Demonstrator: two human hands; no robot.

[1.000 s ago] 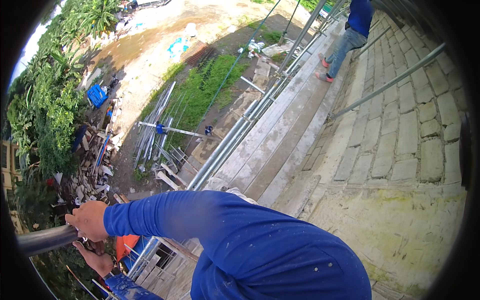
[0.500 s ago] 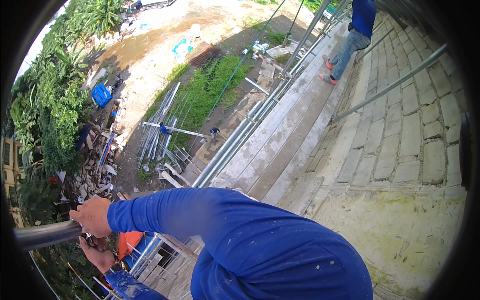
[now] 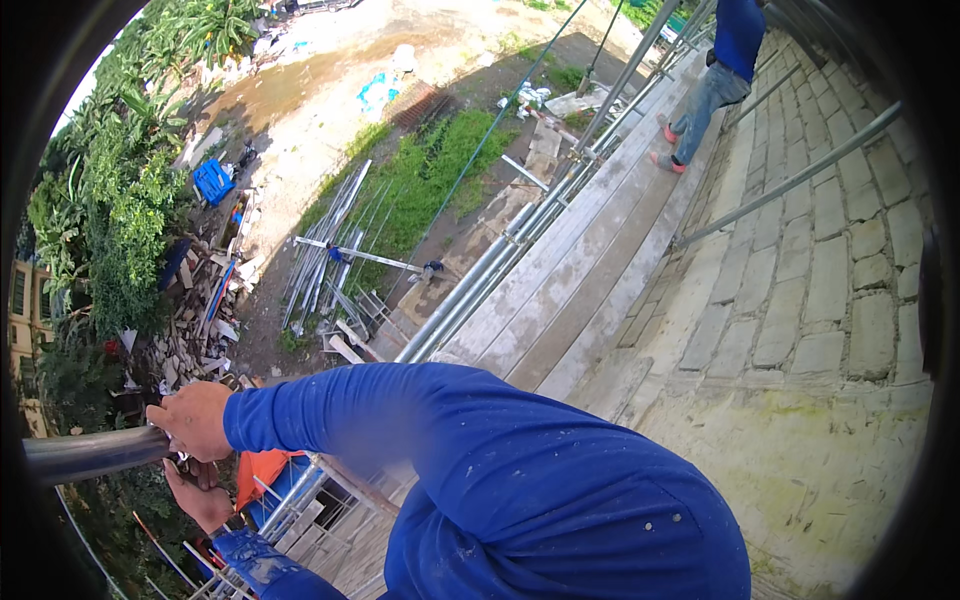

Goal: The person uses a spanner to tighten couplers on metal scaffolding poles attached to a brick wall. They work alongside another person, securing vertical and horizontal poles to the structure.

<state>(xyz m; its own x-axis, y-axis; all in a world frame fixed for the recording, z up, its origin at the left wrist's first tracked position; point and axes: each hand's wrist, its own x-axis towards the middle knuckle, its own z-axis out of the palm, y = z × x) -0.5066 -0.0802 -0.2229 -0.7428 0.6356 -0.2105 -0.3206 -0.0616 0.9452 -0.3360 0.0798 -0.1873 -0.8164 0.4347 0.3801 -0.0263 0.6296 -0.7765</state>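
Note:
My right arm, in a blue sleeve, reaches across to the left, where my right hand (image 3: pixel 192 421) is closed at the end of a grey metal pipe (image 3: pixel 95 455). Just beneath it, my left hand (image 3: pixel 200 494) has its fingers curled up against the same spot. A small shiny metal part shows between the two hands. Fingers cover most of that part, so its kind cannot be made out. The pipe runs out to the left rim of the picture.
Concrete-looking planks (image 3: pixel 575 270) form a high walkway beside a block wall (image 3: pixel 790 290). Long scaffold pipes (image 3: pixel 470 285) edge it, and a diagonal brace (image 3: pixel 790 175) meets the wall. A co-worker (image 3: pixel 712 90) stands farther along. Far below lie metal bars (image 3: pixel 325 250) and debris (image 3: pixel 200 330).
The whole view has shifted slightly, with the surroundings sliding a little to the right. Both hands stay at the pipe's end, nearly unchanged in pose.

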